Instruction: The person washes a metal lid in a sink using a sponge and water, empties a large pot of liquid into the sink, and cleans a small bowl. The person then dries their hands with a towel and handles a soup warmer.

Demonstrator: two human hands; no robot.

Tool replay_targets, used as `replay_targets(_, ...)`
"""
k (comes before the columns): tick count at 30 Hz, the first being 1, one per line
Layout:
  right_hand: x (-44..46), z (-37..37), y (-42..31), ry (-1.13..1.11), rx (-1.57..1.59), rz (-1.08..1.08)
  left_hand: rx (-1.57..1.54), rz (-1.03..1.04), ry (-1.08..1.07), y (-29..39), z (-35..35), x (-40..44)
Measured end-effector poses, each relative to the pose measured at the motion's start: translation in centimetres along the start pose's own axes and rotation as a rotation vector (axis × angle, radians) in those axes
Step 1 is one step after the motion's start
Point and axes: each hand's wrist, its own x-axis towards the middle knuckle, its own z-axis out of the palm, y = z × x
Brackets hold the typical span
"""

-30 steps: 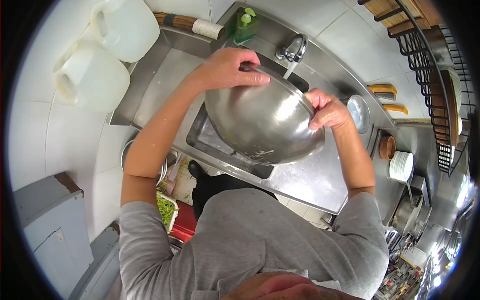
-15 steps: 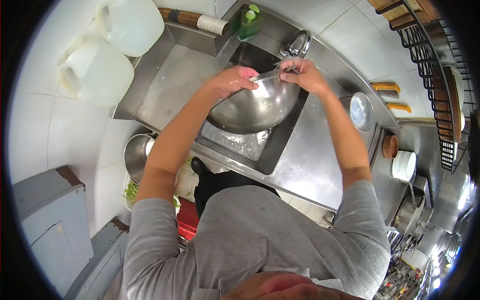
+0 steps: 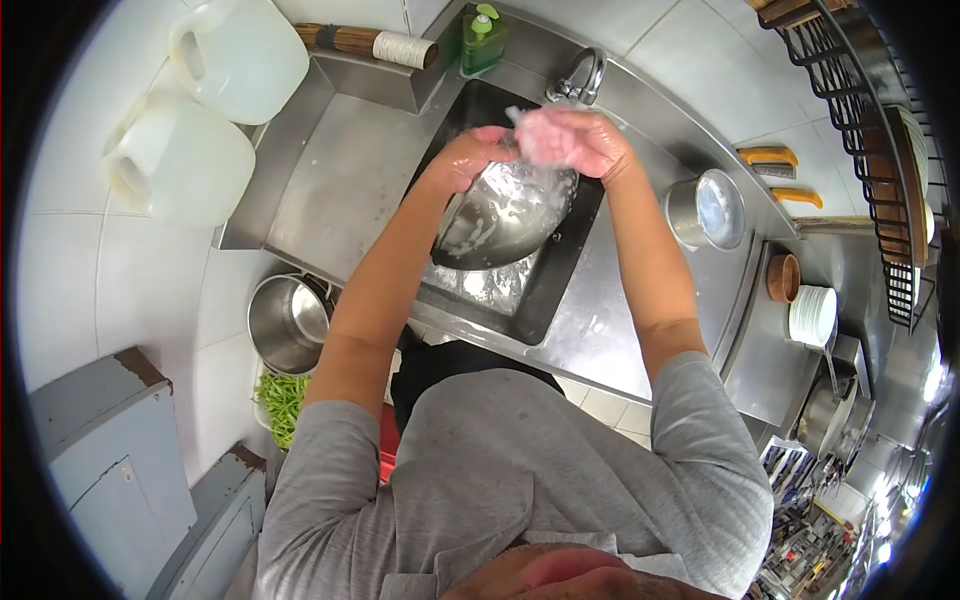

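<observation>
A large steel bowl (image 3: 500,225) is tilted in the dark sink basin (image 3: 562,285), with water splashing over its surface. My left hand (image 3: 475,158) grips the bowl at its upper left rim. Under the running water from the faucet (image 3: 590,75), my right hand (image 3: 580,142) is at the upper right of the bowl, its palm turned up and its fingers blurred by splashing water. Whether those fingers touch the rim is hidden. Frothy water lies in the bottom of the basin.
Green soap bottle (image 3: 482,45) and a brush (image 3: 370,45) stand behind the sink. A steel pot (image 3: 688,212) is on the right counter. Two white jugs (image 3: 180,160) are at left. Below them are another pot (image 3: 275,325) and green vegetables (image 3: 283,405).
The bowl has come down from above the counter into the basin. My right hand has moved from the bowl's right rim into the water stream; my left hand has stayed on the rim.
</observation>
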Motion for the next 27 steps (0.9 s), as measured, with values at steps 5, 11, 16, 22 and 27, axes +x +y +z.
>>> replay_targets(5, -0.8, -1.1, -0.2, 0.105, -0.217, 0.036, 0.132, 0.136, 0.26, -0.7, -4.6, 0.8)
replay_targets(11, -0.1, -3.1, 1.3, 0.33, -0.68, 0.192, 0.168, 0.029, 0.436, 3.5, -7.0, -2.6)
replay_targets(16, 0.8, -4.3, 1.8, 0.037, -0.593, 0.369, 0.191, -0.004, 0.398, 3.0, -9.0, -1.9)
replay_targets(22, 1.6, -4.1, 1.3, -0.041, -0.741, 0.477, 0.242, -0.011, 0.496, 3.3, -9.1, -1.5)
replay_targets(27, 2.1, -4.8, 1.6, -0.069, -0.647, 0.443, 0.256, -0.001, 0.512, 2.6, -10.7, -0.8)
